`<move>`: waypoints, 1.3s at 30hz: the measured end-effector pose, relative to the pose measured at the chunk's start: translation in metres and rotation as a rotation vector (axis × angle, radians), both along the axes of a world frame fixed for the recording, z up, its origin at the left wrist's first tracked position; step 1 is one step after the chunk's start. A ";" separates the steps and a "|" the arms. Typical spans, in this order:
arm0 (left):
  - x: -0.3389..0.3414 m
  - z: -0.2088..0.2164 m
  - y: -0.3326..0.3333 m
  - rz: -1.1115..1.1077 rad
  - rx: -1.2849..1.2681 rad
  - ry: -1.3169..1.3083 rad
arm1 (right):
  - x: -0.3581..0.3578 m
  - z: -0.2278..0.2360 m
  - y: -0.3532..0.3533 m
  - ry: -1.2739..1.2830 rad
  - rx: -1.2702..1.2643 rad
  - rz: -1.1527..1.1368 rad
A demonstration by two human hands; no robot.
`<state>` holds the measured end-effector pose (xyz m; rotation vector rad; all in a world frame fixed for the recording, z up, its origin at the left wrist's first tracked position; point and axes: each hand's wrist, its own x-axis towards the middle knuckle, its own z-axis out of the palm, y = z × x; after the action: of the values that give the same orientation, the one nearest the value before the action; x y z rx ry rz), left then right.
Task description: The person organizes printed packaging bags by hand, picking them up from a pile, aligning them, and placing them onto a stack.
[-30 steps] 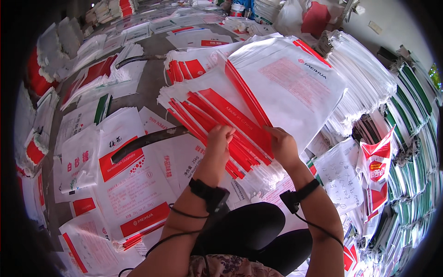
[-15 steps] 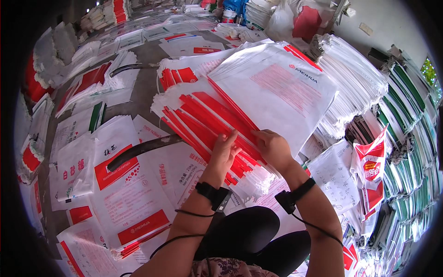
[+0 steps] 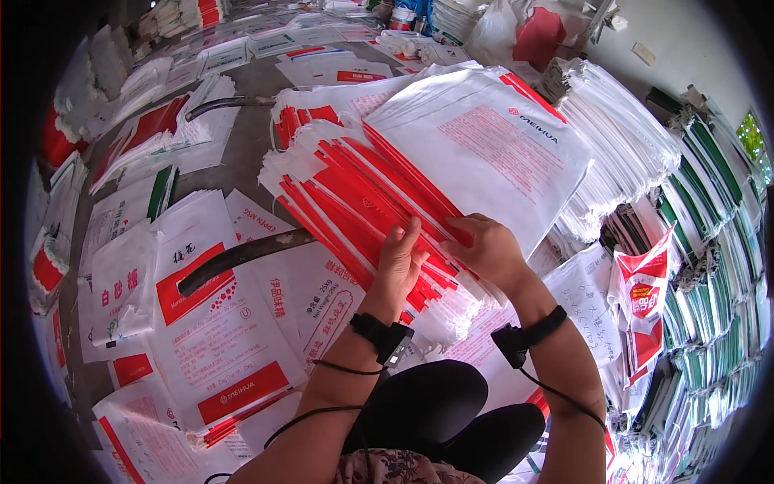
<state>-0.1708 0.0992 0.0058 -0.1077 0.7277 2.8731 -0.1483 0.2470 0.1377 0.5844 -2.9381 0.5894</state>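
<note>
A fanned stack of red-and-white woven sacks (image 3: 347, 189) lies slantwise in front of me, its overlapping edges stepped like cards. Against its near edge rests my left hand (image 3: 401, 262), thumb and fingers apart, gripping nothing that I can see. My right hand (image 3: 488, 252) is curled over the folded edge of a white printed sack (image 3: 484, 145), which lies on the right part of the pile; its fingertips are partly hidden among the red edges. Frayed white sack ends (image 3: 451, 319) stick out below both hands.
Tall bundles of white sacks (image 3: 613, 137) and green-striped sacks (image 3: 709, 173) rise at the right. Flat printed sacks (image 3: 230, 339) cover the floor at the left, with a dark curved strip (image 3: 242, 260) across them. A crumpled red-and-white bag (image 3: 642, 306) leans near the right stacks.
The red edges by my hands are spread wider. My right hand has shifted slightly right, its fingers more curled; my left hand has moved a little right and down.
</note>
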 end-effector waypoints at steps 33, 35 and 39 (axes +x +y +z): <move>-0.002 -0.002 0.001 0.086 0.052 -0.183 | -0.028 0.170 0.008 0.774 0.452 0.227; -0.003 -0.008 -0.001 0.126 0.077 -0.090 | -0.020 0.114 0.000 0.531 0.555 0.113; -0.004 -0.014 0.004 0.136 0.079 -0.067 | -0.025 0.004 -0.002 0.312 0.669 0.015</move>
<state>-0.1749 0.1035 -0.0079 -0.2506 0.6160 3.0062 -0.1729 0.2453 0.1417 0.6685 -2.7746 -0.4765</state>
